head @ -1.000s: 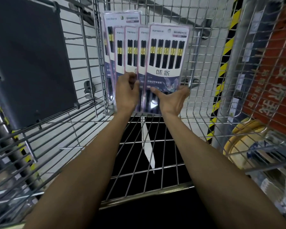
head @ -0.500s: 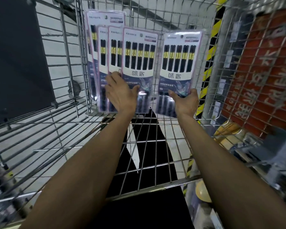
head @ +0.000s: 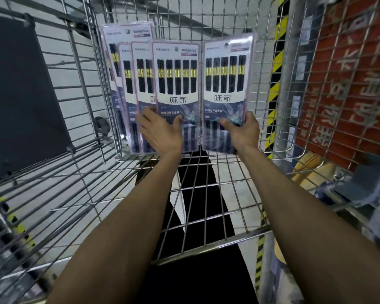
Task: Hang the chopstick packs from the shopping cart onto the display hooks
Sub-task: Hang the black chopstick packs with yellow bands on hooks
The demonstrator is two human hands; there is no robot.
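Your right hand grips the lower end of a single chopstick pack, thumb across its printed front and fingers wrapped behind, holding it upright at the far end of the shopping cart. Just to its left, your left hand lies flat and spread against the remaining packs, which stand overlapped like fanned cards against the cart's far-left corner; it presses them in place without closing on any one.

In the head view, the only one, no display hooks can be made out, so the held pack has yet to leave the cart.

The risk, by this reading, sits with the leaning stack: ease the left palm off and the glossy packs may slide over one another and topple onto the wire floor. The held pack is pinched only at its bottom edge, so its tall top could swing and catch the wire mesh on the way out.

The packs are flat, rigid-looking rectangles of clear shiny plastic over printed card, white above and dark blue below, each showing a row of black sticks banded in gold, with a small round hang hole near the top. The cart is bright, thin steel grid. A dark flat panel stands at far left.
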